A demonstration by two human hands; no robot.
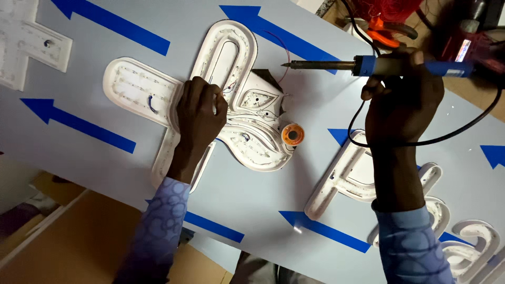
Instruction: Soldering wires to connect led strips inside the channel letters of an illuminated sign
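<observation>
At frame centre, the white channel letter (231,100) looks light, stiff and brittle-edged; best gripped by its rims. The left hand (199,113) presses it flat, fingers curled. The right hand (402,102) grips a soldering iron (368,66) (upper right), its cord trailing across. A solder spool (292,134) sits beside thin wires.

A big flat table (273,189) has a pale blue-grey top. Long blue arrows (79,125) are stuck on it, and they point to the left. A big white sign shape (131,87) with curvy arms lies in the middle of the table. A small orange spool (292,134) sits just beside its curvy edge. Another white shape (23,39) lies at the top left corner. More white letter shapes (344,176) lie on the right side, down toward the bottom corner.
</observation>
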